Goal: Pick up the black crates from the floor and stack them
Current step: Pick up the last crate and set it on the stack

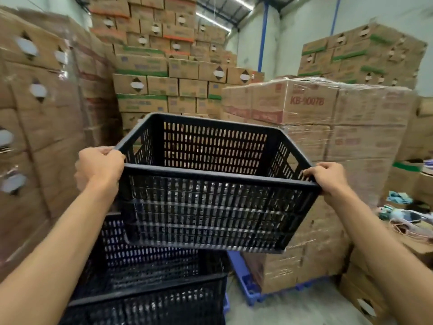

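Left hand (99, 164): closed over the left rim corner of the raised crate (210, 207), left of centre.
Raised crate: mid-frame, held in the air, empty, tilted slightly down to the right; off the floor, not yet set down.
Lower crate (150, 285): bottom left, directly under the raised one; looks like the stack's base.
Right hand (326, 178): clamped on the right rim corner.
Progress: lift done, placing left.
Remaining crates: none visible on the floor (293, 308).

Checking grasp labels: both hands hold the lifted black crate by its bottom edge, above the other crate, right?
Not quite. The head view shows the left hand and right hand gripping the lifted black crate by its top rim, not its bottom edge. It is above the other crate.
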### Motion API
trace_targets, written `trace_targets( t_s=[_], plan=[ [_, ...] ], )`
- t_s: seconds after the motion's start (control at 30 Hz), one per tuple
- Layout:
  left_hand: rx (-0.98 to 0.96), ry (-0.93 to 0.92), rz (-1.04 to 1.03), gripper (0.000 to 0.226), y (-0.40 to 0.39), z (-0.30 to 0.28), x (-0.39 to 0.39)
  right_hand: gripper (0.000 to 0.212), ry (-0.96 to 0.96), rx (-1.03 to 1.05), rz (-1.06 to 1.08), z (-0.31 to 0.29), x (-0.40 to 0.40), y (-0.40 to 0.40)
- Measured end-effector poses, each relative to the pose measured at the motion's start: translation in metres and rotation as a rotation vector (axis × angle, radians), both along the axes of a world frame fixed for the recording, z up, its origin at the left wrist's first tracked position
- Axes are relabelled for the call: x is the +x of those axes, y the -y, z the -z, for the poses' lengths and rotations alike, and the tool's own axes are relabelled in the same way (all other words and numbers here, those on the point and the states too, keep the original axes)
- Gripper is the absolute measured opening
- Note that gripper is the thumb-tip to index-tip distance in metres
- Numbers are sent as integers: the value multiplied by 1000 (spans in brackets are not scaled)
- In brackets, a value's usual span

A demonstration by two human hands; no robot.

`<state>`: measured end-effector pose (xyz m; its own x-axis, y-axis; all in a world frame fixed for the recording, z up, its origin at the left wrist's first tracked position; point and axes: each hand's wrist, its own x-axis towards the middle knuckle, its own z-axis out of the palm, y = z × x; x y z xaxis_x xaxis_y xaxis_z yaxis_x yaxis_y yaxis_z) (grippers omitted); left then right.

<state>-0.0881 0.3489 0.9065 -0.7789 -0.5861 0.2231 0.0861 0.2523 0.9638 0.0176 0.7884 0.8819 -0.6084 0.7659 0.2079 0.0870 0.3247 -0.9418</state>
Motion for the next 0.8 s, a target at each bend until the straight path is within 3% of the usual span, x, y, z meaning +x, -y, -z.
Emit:
trace_targets(
  t_s=[0.2,0.33,0.57,0.8],
  plan=[
    [-7,120,-111,31,73,24,-1,24,89,-1,-122,12,-45,64],
    [11,153,-169,22,123,44,-3,16,133,48,-217,12,-64,103],
    [90,105,-180,12,186,55,-12,22,269,227,-406,2,-81,149],
    [35,140,-181,12,205,54,-7,19,293,255,-415,8,-81,164]
  ],
)
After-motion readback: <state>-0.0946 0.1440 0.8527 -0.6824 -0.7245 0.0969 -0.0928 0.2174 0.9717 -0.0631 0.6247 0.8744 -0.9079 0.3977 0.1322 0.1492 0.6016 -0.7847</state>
